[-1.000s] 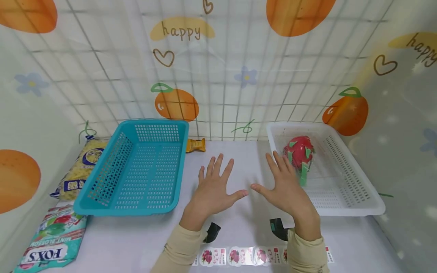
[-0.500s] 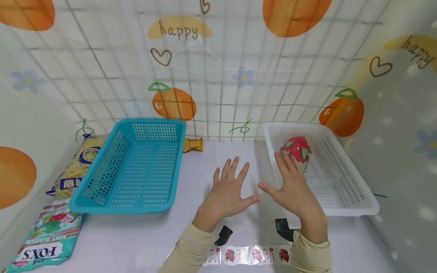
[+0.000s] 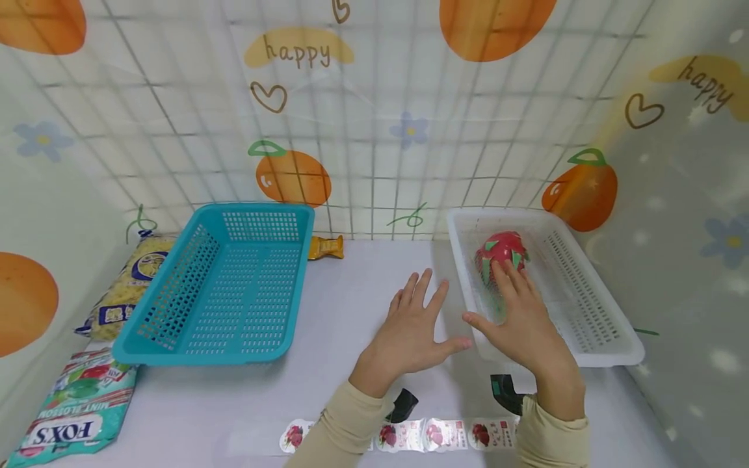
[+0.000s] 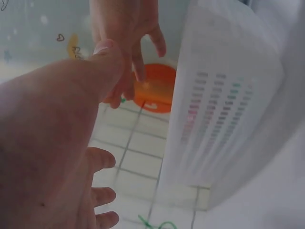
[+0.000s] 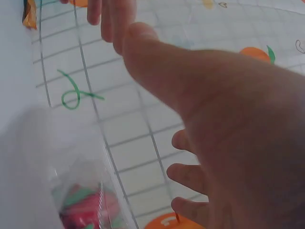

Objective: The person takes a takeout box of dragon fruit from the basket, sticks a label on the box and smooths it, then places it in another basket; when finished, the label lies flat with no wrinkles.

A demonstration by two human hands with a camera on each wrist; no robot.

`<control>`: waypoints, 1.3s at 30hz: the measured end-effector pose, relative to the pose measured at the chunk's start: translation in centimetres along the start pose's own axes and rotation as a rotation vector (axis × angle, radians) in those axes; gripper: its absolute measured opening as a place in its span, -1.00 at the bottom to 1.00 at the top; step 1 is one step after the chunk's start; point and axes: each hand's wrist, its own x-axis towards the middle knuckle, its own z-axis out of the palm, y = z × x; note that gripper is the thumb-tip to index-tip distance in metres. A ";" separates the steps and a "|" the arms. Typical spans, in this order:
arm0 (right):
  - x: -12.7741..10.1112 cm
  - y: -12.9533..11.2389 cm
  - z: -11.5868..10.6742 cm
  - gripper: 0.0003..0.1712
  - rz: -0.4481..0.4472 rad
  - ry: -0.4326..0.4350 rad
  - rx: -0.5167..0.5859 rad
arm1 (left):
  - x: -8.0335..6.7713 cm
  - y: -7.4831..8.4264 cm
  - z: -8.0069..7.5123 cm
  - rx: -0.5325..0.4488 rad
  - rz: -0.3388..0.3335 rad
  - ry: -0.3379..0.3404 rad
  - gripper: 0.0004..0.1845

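My left hand (image 3: 409, 338) hovers over the white table with its fingers spread and nothing in it. To its right my right hand (image 3: 526, 331), also spread and holding nothing, reaches above the near-left side of a white plastic basket (image 3: 629, 353). A red dragon fruit (image 3: 502, 244) with green scales lies in that basket. In the head view the right fingertips cover its lower part; whether they touch it I cannot tell. The right wrist view shows the dragon fruit (image 5: 93, 210) through a clear wrapping. The basket's slotted wall (image 4: 214, 52) fills the right of the left wrist view.
A teal basket (image 3: 266, 354) stands at left. Beside it lie a yellow pasta bag (image 3: 131, 286) and a FOX'S candy bag (image 3: 73, 409); a small orange-yellow packet (image 3: 326, 247) sits behind. A strip of dragon fruit stickers (image 3: 441, 434) runs along the front.
Both hands have moved to the right, the left one further. The right fingers now reach more over the dragon fruit. The view has turned slightly; the baskets stay put.
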 end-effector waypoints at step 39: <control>-1.4 10.7 -3.3 0.26 0.113 0.052 -0.069 | 5.6 6.3 3.6 -0.149 0.162 -0.016 0.18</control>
